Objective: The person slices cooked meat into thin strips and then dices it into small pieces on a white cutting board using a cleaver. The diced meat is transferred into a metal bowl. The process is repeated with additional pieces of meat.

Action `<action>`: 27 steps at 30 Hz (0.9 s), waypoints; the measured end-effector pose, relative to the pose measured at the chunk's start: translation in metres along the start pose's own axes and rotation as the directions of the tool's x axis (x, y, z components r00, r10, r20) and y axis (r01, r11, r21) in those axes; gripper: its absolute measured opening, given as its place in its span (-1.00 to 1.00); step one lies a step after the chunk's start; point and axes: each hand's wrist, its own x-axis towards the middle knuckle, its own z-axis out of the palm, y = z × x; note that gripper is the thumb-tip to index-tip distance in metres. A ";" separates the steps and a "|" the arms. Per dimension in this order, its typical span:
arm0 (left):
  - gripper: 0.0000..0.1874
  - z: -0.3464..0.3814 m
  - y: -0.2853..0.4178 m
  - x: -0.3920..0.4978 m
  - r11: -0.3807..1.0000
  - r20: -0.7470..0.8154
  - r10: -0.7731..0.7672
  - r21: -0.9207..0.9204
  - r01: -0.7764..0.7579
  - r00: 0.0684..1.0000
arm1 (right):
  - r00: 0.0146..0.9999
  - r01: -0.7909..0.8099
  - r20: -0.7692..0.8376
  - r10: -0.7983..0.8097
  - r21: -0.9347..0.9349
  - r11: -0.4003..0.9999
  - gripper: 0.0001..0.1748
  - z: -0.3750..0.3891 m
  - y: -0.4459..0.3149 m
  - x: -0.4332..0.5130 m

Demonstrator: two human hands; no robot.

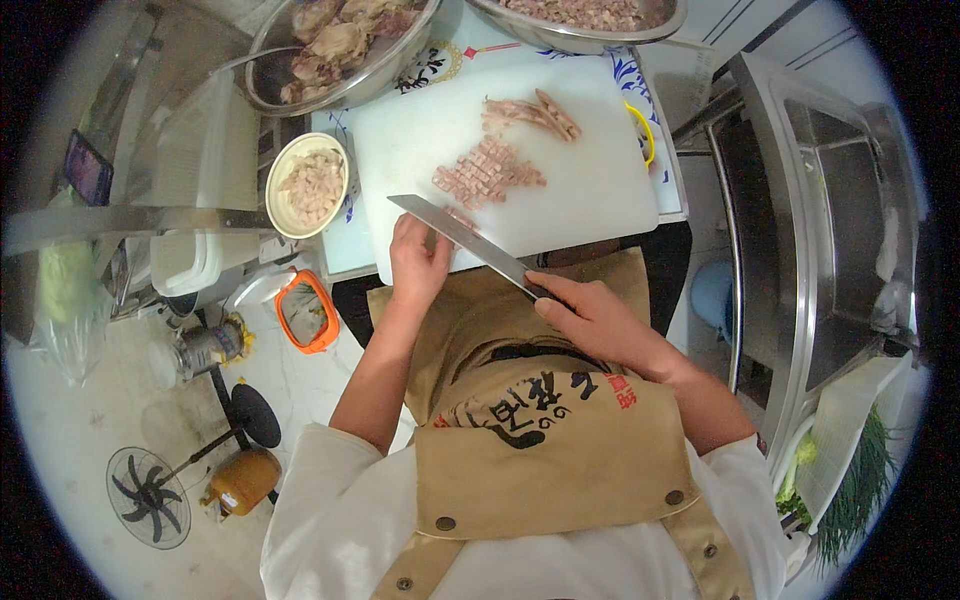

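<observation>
In my right hand (589,311) is the dark handle of a long kitchen knife (465,238). Its blade slants up and left over the near edge of a white cutting board (600,180). My left hand (420,255) is at the board's near left edge, fingers curled close beside the blade; what lies under the fingertips is hidden. A small piece of meat (461,217) shows just beyond the blade. Farther up the board lie a patch of diced meat (487,172) and a few uncut meat strips (532,115).
Left of the board stands a pale bowl of diced meat (311,187). Behind are a metal bowl with large meat chunks (349,52) and a metal bowl of chopped meat (585,11). A steel sink (840,187) is at right, a fan (148,497) at lower left.
</observation>
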 end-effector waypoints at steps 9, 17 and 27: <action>-0.72 -0.001 -0.002 0.000 0.998 0.044 0.057 0.038 -0.059 0.997 | 0.965 0.214 -0.146 -0.217 -0.036 0.976 -0.44 0.026 0.036 0.038; -0.76 -0.001 0.005 -0.001 1.000 -0.090 -0.013 0.002 0.014 0.996 | 0.998 0.068 0.003 -0.069 0.144 0.987 -0.45 0.000 0.021 0.055; -0.70 -0.003 0.003 -0.007 0.998 -0.026 -0.021 0.051 0.022 0.999 | 0.999 0.035 0.035 -0.034 -0.024 0.999 -0.41 -0.002 0.013 0.009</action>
